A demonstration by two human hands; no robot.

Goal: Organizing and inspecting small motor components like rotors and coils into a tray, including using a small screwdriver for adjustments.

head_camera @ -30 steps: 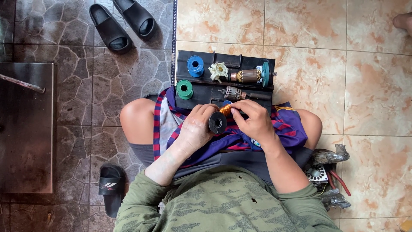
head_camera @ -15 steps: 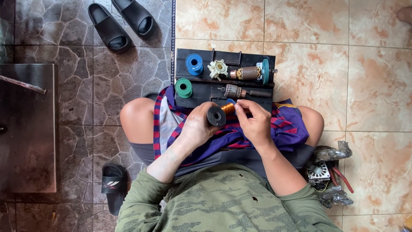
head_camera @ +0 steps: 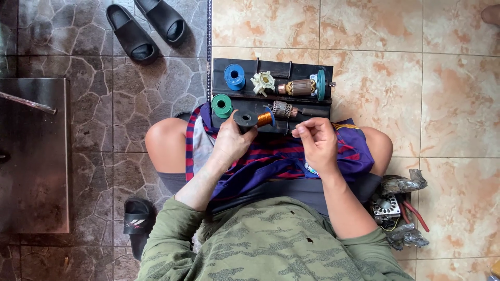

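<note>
Copper wire spool [head_camera: 251, 118] clenched in left grip [head_camera: 232, 140]; right grip [head_camera: 316, 139] pinches strand end, unspooling; next needs steady tension.

Whatever the right hand [head_camera: 316, 141] pinched was too fine to make out. The left hand [head_camera: 230, 140] covered part of the black spool [head_camera: 249, 119], and a foot [head_camera: 490, 14] was cut off at the top right corner.

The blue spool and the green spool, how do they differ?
The blue spool sits on the far part of the black board, beside a cream fan wheel; the green spool sits nearer, at the board's left edge beside the left hand. They differ in colour, blue against green. Both look round with a centre hole, and neither is held.
</note>
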